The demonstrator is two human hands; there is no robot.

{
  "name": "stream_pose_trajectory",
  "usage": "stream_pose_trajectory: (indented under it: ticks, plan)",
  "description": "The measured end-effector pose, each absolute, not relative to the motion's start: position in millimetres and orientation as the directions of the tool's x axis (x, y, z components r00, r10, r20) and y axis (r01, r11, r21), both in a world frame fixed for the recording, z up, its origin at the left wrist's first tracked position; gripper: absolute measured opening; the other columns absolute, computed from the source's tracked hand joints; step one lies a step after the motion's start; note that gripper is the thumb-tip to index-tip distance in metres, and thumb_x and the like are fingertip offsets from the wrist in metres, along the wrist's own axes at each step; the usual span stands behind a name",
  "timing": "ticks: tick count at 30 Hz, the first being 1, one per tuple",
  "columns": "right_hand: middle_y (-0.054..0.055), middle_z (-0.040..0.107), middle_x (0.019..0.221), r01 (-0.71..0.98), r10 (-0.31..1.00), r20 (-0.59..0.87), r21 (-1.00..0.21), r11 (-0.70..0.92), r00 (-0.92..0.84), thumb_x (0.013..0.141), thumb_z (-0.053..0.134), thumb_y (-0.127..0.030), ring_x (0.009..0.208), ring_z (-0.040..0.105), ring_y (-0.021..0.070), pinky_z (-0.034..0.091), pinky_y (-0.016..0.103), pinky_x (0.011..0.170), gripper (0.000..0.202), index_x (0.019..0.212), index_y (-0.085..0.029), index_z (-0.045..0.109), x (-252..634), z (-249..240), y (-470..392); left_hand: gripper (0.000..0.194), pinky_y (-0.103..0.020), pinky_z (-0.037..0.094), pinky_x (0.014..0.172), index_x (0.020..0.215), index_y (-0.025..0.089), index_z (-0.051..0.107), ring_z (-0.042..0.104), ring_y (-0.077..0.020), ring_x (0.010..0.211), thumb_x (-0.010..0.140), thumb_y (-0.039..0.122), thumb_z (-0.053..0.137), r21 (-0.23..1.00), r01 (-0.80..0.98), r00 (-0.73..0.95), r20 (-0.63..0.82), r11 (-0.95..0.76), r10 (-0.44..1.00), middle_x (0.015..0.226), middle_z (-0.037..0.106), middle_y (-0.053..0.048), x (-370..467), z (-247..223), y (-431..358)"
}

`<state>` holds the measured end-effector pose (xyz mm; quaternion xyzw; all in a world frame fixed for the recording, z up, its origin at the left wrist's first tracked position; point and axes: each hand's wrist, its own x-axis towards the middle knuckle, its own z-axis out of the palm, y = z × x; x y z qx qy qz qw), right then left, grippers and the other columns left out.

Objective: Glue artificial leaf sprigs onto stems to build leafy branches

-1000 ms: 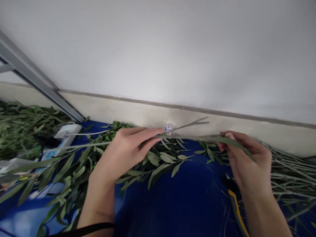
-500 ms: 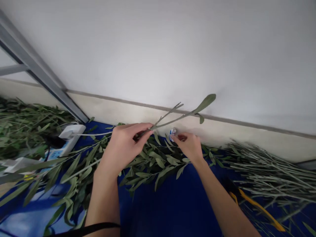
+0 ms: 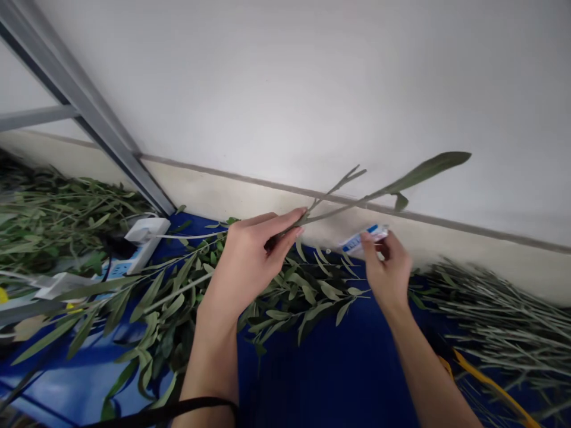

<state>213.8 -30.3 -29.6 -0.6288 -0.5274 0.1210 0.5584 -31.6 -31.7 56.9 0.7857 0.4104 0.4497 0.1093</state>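
Observation:
My left hand [image 3: 261, 249] is pinched around a thin leafy stem [image 3: 343, 208], which reaches up and right past my fingertips. It forks there, one branch ending in bare twig tips and the other in a long green leaf [image 3: 430, 172] with a smaller leaf below. In my right hand [image 3: 388, 267], between thumb and fingers, is a small white and blue tube [image 3: 354, 242], tilted, with lettering too blurred to read. Behind and below both hands lie leafy branches [image 3: 307, 297] on the blue table surface [image 3: 321, 368].
On the left stands a white power strip [image 3: 149, 238] with plugs and cables, leafy branches around it. More foliage [image 3: 57, 220] lies beyond the metal frame [image 3: 111, 131]. Bare stems [image 3: 499, 315] and a yellow-handled tool [image 3: 491, 386] lie on the right. A white wall [image 3: 289, 89] rises behind.
My right hand has lifted the tube and moved it right, tipping it from upright to slanted. The view has shifted; my left hand still grips the stem, now further right in view.

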Motion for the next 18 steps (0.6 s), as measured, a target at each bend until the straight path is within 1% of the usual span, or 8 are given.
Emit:
stream_pose_trajectory:
  ticks: [2,4,5,8,10,12,16,18]
  plan:
    - [0.008,0.077,0.09,0.336,0.849,0.38,-0.905,0.26,0.368,0.099,0.061,-0.055,0.075,0.07,0.0209,0.052,0.03,0.066,0.037,0.097,-0.019,0.071,227,-22,-46,0.025,-0.026,0.051,0.061,0.121,0.018,0.077,0.066,-0.0128,0.066,0.1,0.024,0.065,0.574,0.505,0.274,0.601,-0.644,0.751,0.093,0.079,-0.006,-24,57,-33]
    - [0.005,0.076,0.083,0.158,0.903,0.301,-0.952,0.264,0.308,0.1,0.061,-0.053,0.064,0.067,0.0181,0.05,0.029,0.058,0.033,0.101,-0.022,0.07,243,-18,-62,0.02,-0.026,0.049,0.06,0.112,0.017,0.078,0.064,-0.0123,0.063,0.102,0.025,0.063,0.587,0.482,0.282,0.599,-0.65,0.75,0.083,0.076,-0.004,-12,57,-33]
    - [0.004,0.074,0.078,0.126,0.92,0.275,-0.96,0.249,0.28,0.099,0.064,-0.053,0.059,0.064,0.0168,0.047,0.028,0.054,0.032,0.103,-0.022,0.071,251,-17,-70,0.018,-0.026,0.048,0.06,0.107,0.016,0.078,0.063,-0.0122,0.064,0.102,0.025,0.063,0.583,0.479,0.284,0.604,-0.656,0.745,0.08,0.075,-0.003,-6,56,-33]
    - [0.001,0.066,0.064,0.156,0.937,0.272,-0.958,0.241,0.218,0.097,0.068,-0.051,0.051,0.055,0.0146,0.039,0.027,0.047,0.032,0.103,-0.021,0.075,275,-15,-86,0.014,-0.024,0.047,0.06,0.097,0.016,0.075,0.062,-0.0109,0.064,0.101,0.023,0.064,0.55,0.49,0.296,0.625,-0.676,0.722,0.078,0.073,-0.001,14,52,-32]
    - [0.0,0.062,0.06,0.192,0.946,0.282,-0.949,0.251,0.159,0.098,0.066,-0.05,0.052,0.054,0.0148,0.04,0.028,0.05,0.032,0.1,-0.02,0.077,286,-10,-93,0.01,-0.023,0.047,0.061,0.097,0.016,0.073,0.062,-0.0099,0.065,0.1,0.023,0.066,0.52,0.502,0.302,0.643,-0.691,0.704,0.081,0.073,-0.001,24,48,-31]
    - [0.0,0.061,0.06,0.211,0.955,0.27,-0.947,0.241,0.123,0.099,0.064,-0.049,0.053,0.055,0.0148,0.041,0.029,0.052,0.031,0.094,-0.02,0.076,293,-1,-97,0.007,-0.022,0.047,0.062,0.097,0.016,0.071,0.063,-0.0093,0.066,0.099,0.022,0.068,0.489,0.512,0.32,0.655,-0.707,0.684,0.084,0.073,-0.001,32,45,-31]
    - [-0.001,0.06,0.054,0.266,0.941,0.279,-0.938,0.224,0.191,0.095,0.07,-0.049,0.046,0.052,0.0124,0.038,0.027,0.048,0.037,0.071,-0.02,0.069,297,17,-101,0.003,-0.021,0.049,0.062,0.099,0.018,0.07,0.063,-0.0085,0.067,0.097,0.02,0.07,0.43,0.495,0.369,0.683,-0.755,0.631,0.086,0.073,0.0,38,39,-30]
    - [0.0,0.06,0.054,0.284,0.94,0.264,-0.938,0.199,0.216,0.094,0.072,-0.049,0.044,0.049,0.0113,0.036,0.027,0.046,0.038,0.069,-0.019,0.07,299,22,-102,0.007,-0.02,0.05,0.063,0.101,0.019,0.07,0.063,-0.0082,0.066,0.095,0.02,0.073,0.398,0.492,0.374,0.707,-0.775,0.6,0.087,0.074,0.001,40,38,-29]
